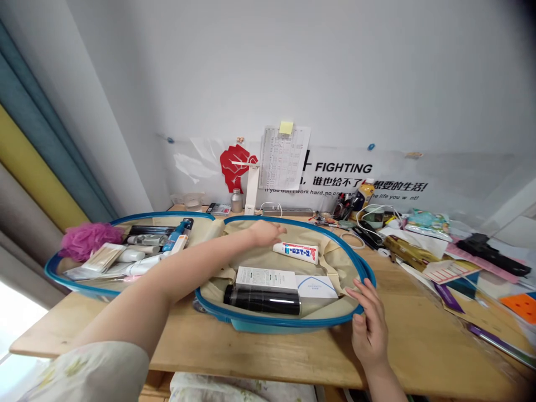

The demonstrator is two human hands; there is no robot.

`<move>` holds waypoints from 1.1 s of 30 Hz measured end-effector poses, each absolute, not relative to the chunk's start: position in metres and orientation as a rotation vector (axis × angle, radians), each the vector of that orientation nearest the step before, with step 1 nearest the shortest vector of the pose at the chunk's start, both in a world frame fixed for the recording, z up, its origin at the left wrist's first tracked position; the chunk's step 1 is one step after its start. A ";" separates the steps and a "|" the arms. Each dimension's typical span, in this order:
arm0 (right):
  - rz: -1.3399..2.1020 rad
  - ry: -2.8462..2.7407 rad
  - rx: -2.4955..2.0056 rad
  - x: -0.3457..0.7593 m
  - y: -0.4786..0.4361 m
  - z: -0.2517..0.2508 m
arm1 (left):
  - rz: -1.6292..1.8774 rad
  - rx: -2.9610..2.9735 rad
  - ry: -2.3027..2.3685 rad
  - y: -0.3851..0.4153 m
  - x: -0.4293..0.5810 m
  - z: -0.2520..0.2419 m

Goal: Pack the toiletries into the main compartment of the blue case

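An open suitcase with blue edges (268,321) and a beige lining lies on the wooden table. In its right half is a white toothpaste tube (295,252) with red and blue print. My left hand (268,231) hovers just beyond the tube's cap end, fingers stretched out and seemingly holding nothing. Along the near side lie a black cylinder (263,300), a white printed box (266,277) and a white box with a blue line (316,286). My right hand (371,321) is at the right front rim, fingers apart and resting loosely against it.
The suitcase's left half holds a pink mesh bath puff (90,240), a blue bottle (175,235), a clear bottle (147,240) and several toiletries. Behind stand a white lamp (252,190) and a small jar (236,200). Papers, pens, cables and a black gun-shaped object (492,254) clutter the right.
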State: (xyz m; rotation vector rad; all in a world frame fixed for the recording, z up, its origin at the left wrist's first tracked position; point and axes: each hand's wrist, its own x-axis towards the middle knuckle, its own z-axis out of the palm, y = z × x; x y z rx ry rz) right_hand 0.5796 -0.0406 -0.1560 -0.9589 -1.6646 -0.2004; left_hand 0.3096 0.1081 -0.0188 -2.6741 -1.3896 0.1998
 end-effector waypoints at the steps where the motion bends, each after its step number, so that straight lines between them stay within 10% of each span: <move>1: -0.200 -1.664 -0.960 0.580 -0.040 -0.156 | 0.151 -2.632 -1.424 0.108 0.297 -0.010; 16: -0.217 -1.660 -0.943 0.579 -0.038 -0.154 | -0.215 -1.832 -2.314 0.045 0.036 0.013; 33: -0.235 -1.653 -0.958 0.578 -0.039 -0.153 | 0.210 -1.845 -2.571 0.091 0.018 -0.037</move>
